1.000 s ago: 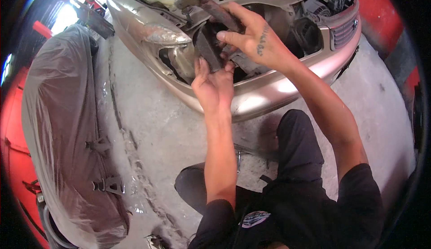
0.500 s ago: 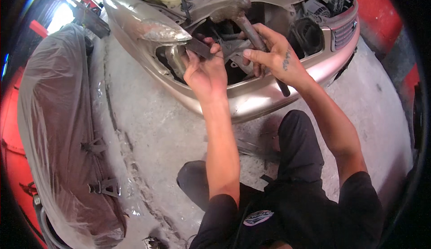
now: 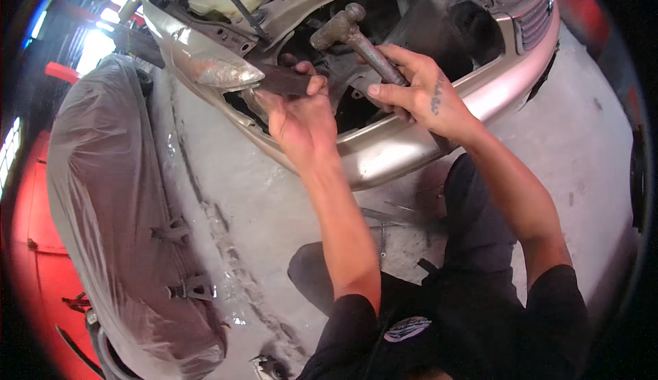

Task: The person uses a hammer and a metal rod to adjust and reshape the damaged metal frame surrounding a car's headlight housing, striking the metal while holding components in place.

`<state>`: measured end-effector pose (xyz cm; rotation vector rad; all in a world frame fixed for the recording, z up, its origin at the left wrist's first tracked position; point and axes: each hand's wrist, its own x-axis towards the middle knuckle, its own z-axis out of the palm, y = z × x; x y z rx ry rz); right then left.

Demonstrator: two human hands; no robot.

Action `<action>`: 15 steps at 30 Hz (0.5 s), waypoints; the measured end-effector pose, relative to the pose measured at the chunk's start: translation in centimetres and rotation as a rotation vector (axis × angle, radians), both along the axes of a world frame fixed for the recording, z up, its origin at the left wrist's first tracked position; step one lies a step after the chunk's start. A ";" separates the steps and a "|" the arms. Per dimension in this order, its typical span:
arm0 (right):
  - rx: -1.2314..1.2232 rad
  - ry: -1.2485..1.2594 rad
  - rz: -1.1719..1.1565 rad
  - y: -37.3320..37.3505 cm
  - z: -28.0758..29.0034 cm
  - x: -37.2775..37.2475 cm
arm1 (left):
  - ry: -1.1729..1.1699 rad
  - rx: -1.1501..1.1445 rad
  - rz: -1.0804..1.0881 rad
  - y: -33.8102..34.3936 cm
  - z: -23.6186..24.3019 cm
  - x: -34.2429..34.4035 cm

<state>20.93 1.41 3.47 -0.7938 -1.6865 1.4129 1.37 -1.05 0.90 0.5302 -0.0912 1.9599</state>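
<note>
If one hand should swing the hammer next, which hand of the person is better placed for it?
Probably the right: the right hand grips the hammer, whose striking end sticks out beyond the fingers. The left hand is occupied, holding a dark flat block.

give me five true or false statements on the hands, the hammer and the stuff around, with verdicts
1. The right hand grips a hammer by its handle. True.
2. The left hand holds a dark flat block. True.
3. The hammer lies on the floor. False: it is held up in the right hand.
4. The bumper is bright blue. False: the bumper is pale and metallic.
5. A greyish sheet covers something at the left. True.
</note>
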 end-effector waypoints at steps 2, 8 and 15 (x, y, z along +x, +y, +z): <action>-0.007 0.036 0.014 0.2 -0.1 0.2 | 0.057 -0.025 0.085 0.3 -0.2 0.0; -0.018 0.152 -0.026 0.1 -0.9 0.2 | 0.128 -0.055 0.142 0.2 -0.1 -0.4; 0.007 0.147 0.009 0.6 -0.7 1.1 | 0.070 -0.054 0.064 -0.2 0.0 -1.5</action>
